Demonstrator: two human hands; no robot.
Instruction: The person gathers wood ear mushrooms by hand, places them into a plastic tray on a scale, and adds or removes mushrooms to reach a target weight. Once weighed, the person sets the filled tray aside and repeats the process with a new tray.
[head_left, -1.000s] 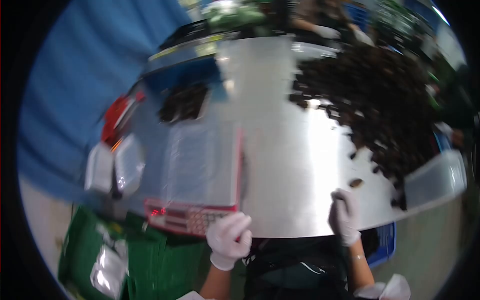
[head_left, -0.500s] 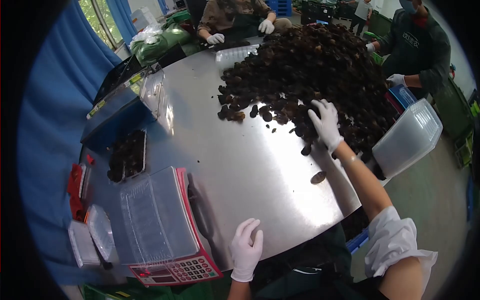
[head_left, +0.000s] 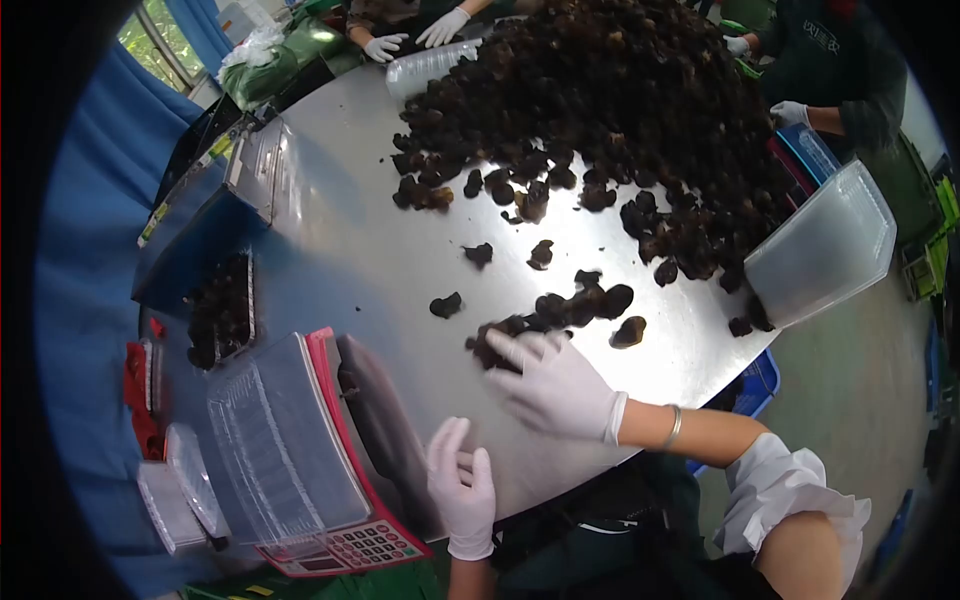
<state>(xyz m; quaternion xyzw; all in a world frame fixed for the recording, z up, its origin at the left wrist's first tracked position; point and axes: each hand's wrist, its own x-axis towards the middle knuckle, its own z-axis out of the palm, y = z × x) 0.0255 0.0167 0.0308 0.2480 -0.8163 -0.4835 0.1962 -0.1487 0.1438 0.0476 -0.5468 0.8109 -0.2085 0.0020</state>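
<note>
My right hand (head_left: 560,385), in a white glove and slightly blurred, reaches over a small cluster of dark brown, mushroom-like pieces (head_left: 545,312). Its fingers are stretched out and touch the cluster's near end, partly covering it. Beside the right edge of the red-rimmed digital scale (head_left: 330,440) is my left hand (head_left: 462,490), also gloved, with its fingers raised and apart and nothing in them. Further back, a large heap of the same dark pieces (head_left: 600,110) covers much of the metal table (head_left: 340,215). A few single pieces lie scattered between heap and hands.
A filled tray of dark pieces (head_left: 222,310) stands at the left. Stacked clear plastic trays (head_left: 825,245) lean at the table's right edge; another clear container (head_left: 430,70) lies at the back. Gloved co-workers' hands (head_left: 445,27) rest across the table. A blue crate (head_left: 762,385) sits below the edge.
My right hand has come from the heap toward me and to the left, and a cluster of pieces now lies before it. The left hand stays near the scale. The camera view has shifted.
</note>
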